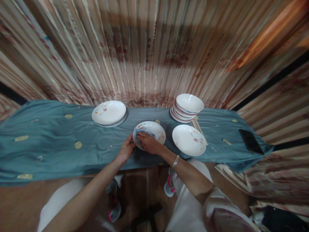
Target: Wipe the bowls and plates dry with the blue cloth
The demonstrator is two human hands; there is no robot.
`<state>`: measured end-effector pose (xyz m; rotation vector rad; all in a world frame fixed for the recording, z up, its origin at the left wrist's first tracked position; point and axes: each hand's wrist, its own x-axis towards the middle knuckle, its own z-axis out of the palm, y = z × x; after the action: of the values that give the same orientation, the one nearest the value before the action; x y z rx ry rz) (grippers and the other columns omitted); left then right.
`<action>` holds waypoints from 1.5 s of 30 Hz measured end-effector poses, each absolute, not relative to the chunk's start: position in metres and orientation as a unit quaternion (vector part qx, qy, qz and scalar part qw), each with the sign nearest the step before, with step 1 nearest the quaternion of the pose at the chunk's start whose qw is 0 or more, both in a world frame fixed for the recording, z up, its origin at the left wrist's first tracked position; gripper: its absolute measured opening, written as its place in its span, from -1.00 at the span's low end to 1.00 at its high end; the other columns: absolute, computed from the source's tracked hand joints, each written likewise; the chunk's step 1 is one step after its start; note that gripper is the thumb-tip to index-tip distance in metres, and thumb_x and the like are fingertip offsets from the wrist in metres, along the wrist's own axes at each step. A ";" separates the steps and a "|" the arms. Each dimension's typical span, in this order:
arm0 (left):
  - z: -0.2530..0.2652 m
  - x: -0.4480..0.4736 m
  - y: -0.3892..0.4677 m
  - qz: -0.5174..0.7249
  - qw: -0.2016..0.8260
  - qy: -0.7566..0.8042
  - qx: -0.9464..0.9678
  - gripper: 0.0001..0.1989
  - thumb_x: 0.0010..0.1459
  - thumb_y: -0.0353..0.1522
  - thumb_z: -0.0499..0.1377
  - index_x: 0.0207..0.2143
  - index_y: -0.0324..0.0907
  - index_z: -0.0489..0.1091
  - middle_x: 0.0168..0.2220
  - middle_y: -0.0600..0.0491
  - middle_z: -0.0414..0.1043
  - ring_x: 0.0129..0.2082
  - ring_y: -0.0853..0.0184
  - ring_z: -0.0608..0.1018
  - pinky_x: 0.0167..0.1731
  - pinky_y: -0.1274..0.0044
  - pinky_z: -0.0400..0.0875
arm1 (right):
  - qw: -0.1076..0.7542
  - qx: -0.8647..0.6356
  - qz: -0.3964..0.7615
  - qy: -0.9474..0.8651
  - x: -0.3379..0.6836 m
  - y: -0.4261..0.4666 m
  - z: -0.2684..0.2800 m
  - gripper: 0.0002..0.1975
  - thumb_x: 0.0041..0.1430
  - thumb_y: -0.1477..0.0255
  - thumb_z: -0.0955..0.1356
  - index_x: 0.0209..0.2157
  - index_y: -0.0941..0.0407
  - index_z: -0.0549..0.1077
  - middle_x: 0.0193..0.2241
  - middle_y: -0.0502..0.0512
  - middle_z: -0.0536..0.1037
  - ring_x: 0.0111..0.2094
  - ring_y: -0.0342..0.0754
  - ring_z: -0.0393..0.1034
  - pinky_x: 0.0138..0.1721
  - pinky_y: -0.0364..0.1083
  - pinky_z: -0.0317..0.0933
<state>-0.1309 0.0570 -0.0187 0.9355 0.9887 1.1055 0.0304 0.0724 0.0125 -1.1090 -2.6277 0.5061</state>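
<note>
A white plate with a flower print [158, 130] is in front of me near the table's front edge. My left hand [127, 148] grips its left rim. Pressed onto the inside of the plate is a bluish cloth [138, 131], with my right hand [148, 142] closed over it; the fingers hide part of the cloth. To the right lies another flowered white plate [188, 140]. A stack of similar plates [111, 112] stands at the back left, apart from both hands.
At the back right rises a stack of white bowls [189, 103]. Chopsticks [199, 129] lie beside it, partly under the right plate. A black phone [251, 141] rests near the right end. A teal cloth [60, 154] covers the table, and a pleated curtain [145, 58] hangs behind.
</note>
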 end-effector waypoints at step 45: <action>-0.006 -0.131 0.060 0.486 0.598 0.520 0.369 -0.51 -0.26 -0.30 0.35 -0.17 -0.14 0.44 -0.19 0.00 0.60 -0.24 0.26 0.58 -0.25 0.47 0.44 | 0.172 -0.591 0.226 -0.755 0.115 0.055 0.041 -0.49 0.18 0.55 0.26 0.19 0.24 0.34 0.12 0.32 0.46 0.13 0.10 0.36 0.15 0.03 0.21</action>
<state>-0.1305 0.0598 -0.0061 0.8565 1.2066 1.1282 0.1149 0.0553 0.0407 -1.6778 -2.1433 0.6428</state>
